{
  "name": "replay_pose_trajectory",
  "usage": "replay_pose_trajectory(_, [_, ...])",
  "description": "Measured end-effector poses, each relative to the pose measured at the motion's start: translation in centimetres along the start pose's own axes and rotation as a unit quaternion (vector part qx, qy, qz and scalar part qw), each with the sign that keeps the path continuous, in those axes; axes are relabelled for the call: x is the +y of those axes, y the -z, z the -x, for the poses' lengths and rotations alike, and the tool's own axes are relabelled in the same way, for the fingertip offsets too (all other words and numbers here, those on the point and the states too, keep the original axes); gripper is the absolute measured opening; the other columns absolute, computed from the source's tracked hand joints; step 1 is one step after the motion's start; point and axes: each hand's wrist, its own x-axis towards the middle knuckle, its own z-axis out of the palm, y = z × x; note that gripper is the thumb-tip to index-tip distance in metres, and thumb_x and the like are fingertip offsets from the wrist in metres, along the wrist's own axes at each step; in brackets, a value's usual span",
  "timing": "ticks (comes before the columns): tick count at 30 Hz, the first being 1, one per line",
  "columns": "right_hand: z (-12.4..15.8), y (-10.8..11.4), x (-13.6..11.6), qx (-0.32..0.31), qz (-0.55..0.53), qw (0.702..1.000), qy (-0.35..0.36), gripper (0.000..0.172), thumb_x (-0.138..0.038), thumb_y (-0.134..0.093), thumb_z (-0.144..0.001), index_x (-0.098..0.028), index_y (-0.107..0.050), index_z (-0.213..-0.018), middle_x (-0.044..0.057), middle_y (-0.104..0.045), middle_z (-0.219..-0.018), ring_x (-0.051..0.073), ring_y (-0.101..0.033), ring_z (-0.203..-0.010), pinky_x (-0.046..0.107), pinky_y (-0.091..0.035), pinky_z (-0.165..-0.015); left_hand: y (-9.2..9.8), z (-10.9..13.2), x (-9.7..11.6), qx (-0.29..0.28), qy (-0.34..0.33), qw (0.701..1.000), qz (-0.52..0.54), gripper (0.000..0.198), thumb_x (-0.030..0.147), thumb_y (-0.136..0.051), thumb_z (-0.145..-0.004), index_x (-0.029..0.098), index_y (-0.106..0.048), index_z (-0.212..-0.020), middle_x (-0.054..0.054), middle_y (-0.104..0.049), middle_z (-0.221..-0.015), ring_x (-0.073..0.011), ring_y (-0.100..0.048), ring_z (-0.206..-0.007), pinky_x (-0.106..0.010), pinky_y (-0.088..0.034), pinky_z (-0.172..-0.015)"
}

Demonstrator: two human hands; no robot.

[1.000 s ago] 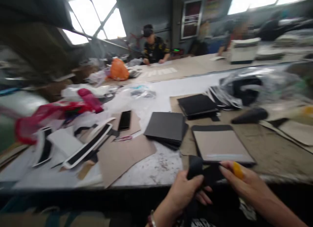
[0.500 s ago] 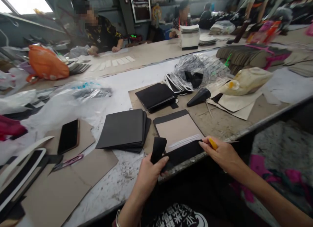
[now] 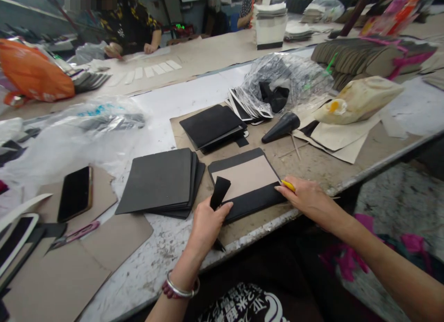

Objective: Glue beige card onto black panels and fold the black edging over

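Observation:
In front of me lies a flat panel [image 3: 248, 173] with a beige face and dark borders. A black strip [image 3: 258, 201] lies along its near edge. My left hand [image 3: 207, 222] is closed on the strip's left part, and a loose black end sticks up between thumb and fingers. At the panel's right corner, my right hand [image 3: 308, 199] is closed around a slim yellow tool [image 3: 288, 185], mostly hidden in the fingers. Its thumb and fingertips touch the strip's right end. Left of the panel is a stack of dark grey panels [image 3: 159, 181].
Behind the panel are a black stack [image 3: 211, 125], a dark cone [image 3: 280, 127] and a clear plastic bag [image 3: 294, 77]. To the left lie a phone [image 3: 75, 192] and a pink-handled cutter [image 3: 78, 234] on beige sheets. Across the table sits a co-worker [image 3: 130, 24].
The strip has shifted from the near edge up onto the panel and now covers the white streaks seen before. Both hands moved with it. My view has tilted down.

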Motion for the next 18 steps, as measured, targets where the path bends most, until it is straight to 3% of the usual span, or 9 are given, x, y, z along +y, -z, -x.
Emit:
replay_pose_trajectory(4, [-0.33,0.19,0.22,-0.034,0.013,0.999,-0.011,0.019,-0.035,-0.046,-0.087,-0.020,-0.050,-0.077,0.003,-0.060,-0.068,0.018,-0.058,-0.064,0.026,-0.035,-0.059,-0.15,-0.43,-0.43,0.020,0.005,1.000,-0.004,0.027,0.041,-0.068,-0.062,0.016,-0.055,-0.061,0.002,-0.053,-0.053,-0.0138,-0.048,-0.051,-0.023,-0.033,-0.046])
replay_pose_trajectory(11, [-0.83,0.12,0.85,-0.066,0.005,0.998,-0.014,0.021,-0.036,-0.042,-0.088,-0.019,-0.052,-0.079,0.006,-0.063,-0.075,0.019,-0.059,-0.069,0.027,-0.035,-0.061,0.13,-0.23,0.21,-0.033,0.041,0.997,0.049,0.024,0.038,-0.063,-0.066,0.018,-0.050,-0.060,0.004,-0.051,-0.045,-0.0100,-0.044,-0.036,-0.021,-0.033,-0.037])
replay_pose_trajectory(18, [-0.97,0.28,0.79,-0.076,0.030,0.997,0.001,0.021,-0.035,-0.042,-0.089,-0.019,-0.052,-0.079,0.006,-0.063,-0.075,0.020,-0.059,-0.070,0.027,-0.035,-0.061,-0.14,-0.15,0.28,-0.017,0.063,0.995,0.072,0.022,0.033,-0.066,-0.064,0.016,-0.053,-0.064,0.005,-0.053,-0.045,-0.0085,-0.047,-0.035,-0.017,-0.033,-0.034])
